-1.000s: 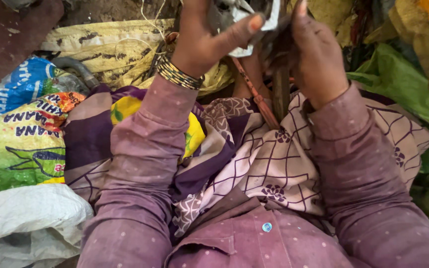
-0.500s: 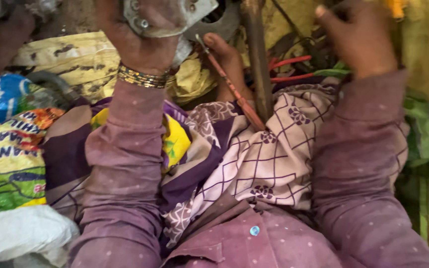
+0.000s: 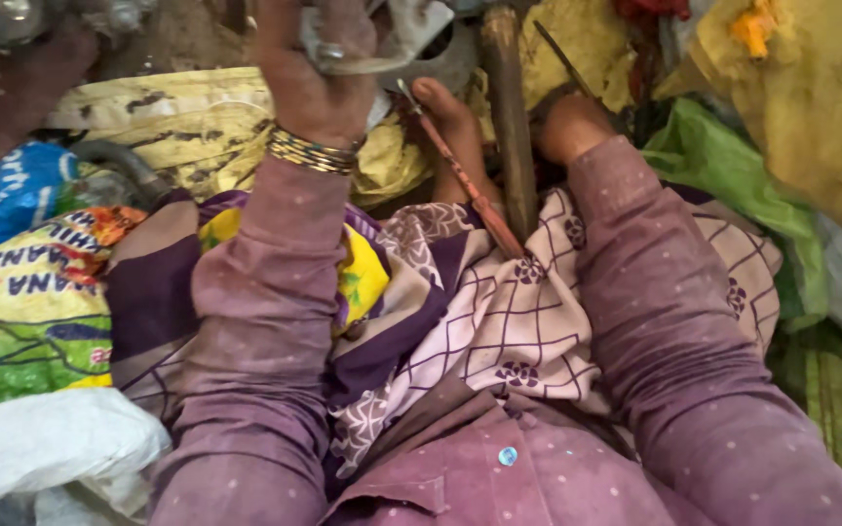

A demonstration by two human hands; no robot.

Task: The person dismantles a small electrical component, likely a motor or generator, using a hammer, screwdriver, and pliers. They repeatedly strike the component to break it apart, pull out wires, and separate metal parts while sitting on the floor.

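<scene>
Up at the top centre, a grey metal part (image 3: 382, 39) sits clamped in the left hand (image 3: 319, 73), fingers curled around it. Right hand (image 3: 577, 122) reaches past a rusty rod (image 3: 511, 127), its fingers hidden, so its grip cannot be told. Printed sacks (image 3: 31, 292) lie at left; nothing looks finished.

The person wears a dusty purple shirt with tiny pale dots, long sleeves and a small blue button. Gold bangles ring the wrist of the left hand (image 3: 319, 83), and a ring sits on one finger. A checked purple and cream cloth with flowers covers the lap.
</scene>
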